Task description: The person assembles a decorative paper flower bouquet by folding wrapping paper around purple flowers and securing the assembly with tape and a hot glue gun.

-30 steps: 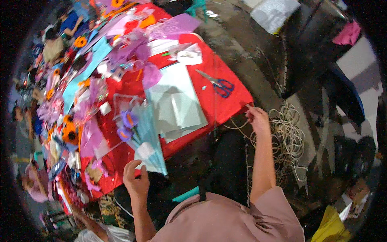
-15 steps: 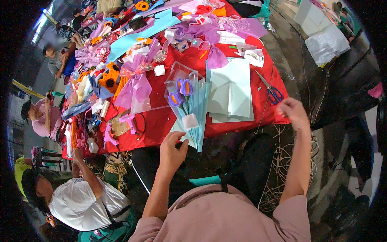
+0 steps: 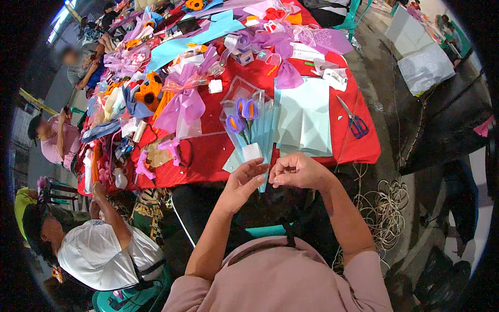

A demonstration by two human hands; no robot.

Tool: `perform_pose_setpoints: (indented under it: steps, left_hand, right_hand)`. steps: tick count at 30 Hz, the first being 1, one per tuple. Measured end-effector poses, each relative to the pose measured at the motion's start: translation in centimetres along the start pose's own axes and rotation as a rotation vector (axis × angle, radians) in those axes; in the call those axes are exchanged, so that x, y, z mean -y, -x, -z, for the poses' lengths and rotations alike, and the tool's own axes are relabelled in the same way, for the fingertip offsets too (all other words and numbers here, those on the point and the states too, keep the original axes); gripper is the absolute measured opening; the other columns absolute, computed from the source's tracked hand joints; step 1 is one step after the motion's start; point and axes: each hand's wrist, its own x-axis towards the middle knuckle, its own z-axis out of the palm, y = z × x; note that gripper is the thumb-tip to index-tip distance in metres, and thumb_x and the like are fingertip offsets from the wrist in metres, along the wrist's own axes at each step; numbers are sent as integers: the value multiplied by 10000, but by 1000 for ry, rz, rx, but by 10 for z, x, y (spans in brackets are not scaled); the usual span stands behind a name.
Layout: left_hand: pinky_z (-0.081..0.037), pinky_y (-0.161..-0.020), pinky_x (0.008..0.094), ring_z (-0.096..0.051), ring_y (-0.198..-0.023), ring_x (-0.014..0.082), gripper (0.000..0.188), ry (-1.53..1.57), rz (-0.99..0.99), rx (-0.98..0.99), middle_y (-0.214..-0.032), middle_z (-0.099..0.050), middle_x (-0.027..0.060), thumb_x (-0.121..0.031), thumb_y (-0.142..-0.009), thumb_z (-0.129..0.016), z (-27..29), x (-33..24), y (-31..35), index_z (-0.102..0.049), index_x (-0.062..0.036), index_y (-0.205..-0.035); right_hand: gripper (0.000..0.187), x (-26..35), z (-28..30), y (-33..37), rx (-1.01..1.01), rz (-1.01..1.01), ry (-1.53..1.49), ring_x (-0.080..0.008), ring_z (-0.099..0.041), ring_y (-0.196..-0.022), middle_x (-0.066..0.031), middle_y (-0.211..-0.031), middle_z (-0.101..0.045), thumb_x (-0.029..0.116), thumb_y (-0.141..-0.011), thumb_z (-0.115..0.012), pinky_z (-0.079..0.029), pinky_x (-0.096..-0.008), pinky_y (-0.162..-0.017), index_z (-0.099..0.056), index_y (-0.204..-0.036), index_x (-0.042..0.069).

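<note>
A small bouquet lies at the table's near edge. It has purple tulip-like flowers with orange centres [image 3: 243, 115], light blue wrapping paper [image 3: 266, 130] and a white square pad [image 3: 252, 151] over the stems. My left hand [image 3: 243, 183] is over the wrapping's narrow lower end, fingers loosely bent and thumb apart, gripping nothing visible. Close beside it, my right hand [image 3: 300, 171] has its fingertips pinched together; anything between them is too small to make out. Pale blue sheets [image 3: 304, 114] lie right of the bouquet, and dark-handled scissors [image 3: 354, 119] farther right.
Pink glue guns [image 3: 170, 149] lie left on the red tablecloth [image 3: 205, 166]. Purple wraps [image 3: 182, 106], orange flowers [image 3: 149, 92] and scraps crowd the far left. A person in a white shirt [image 3: 106, 254] sits at my left. Coiled cord [image 3: 382, 210] lies on the floor at right.
My right hand has swung left from near the scissors to beside my left hand, its fingertips now pinched. My left hand has shifted right to the bouquet's lower end. The view has shifted slightly.
</note>
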Motion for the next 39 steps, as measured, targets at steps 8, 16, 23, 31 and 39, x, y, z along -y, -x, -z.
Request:
perform_pose_setpoints:
  steps: [8,16,23,31,39]
  left_hand:
    - [-492,-669,227,-627,-733,105,190,-184,168,9,-822,-679,57,-54,-857,-688,13,-3,-7,-653,44,-1016]
    - [-499,-671,244,-640,-755,121,233,-147,-27,25,-860,-688,66,-62,-871,-673,-15,7,-19,-634,10,-1089]
    - [-499,-725,252,-640,-845,131,261,-229,171,87,-934,-691,71,-90,-901,-637,-47,14,-22,-618,26,-1134]
    - [-495,-759,243,-631,-857,115,232,-274,261,115,-987,-689,80,-65,-903,-633,-55,29,-18,-624,30,-1114]
    - [-502,-795,250,-631,-885,109,210,-454,166,212,-974,-683,67,-59,-897,-645,-67,19,-64,-632,49,-1077]
  right_hand:
    - [105,-10,11,6,-144,-12,241,-92,-628,-715,-37,-752,-667,95,-847,-680,-493,-247,-646,-646,-823,-1]
    - [84,-7,17,27,-131,75,-6,-116,-647,-759,-60,-836,-677,75,-849,-674,-520,-257,-701,-660,-844,-8]
    - [29,-40,47,100,-900,229,-535,-263,-701,-801,-163,-912,-682,-31,-842,-613,-550,-316,-656,-629,-851,-8]
    - [195,-144,146,171,-1681,361,-752,-220,-684,-655,-111,-746,-681,28,-777,-747,-533,-321,-542,-563,-734,75]
    - [236,-202,174,142,-1928,321,-587,-174,-625,-581,-97,-701,-650,-58,-692,-757,-520,-313,-533,-541,-714,36]
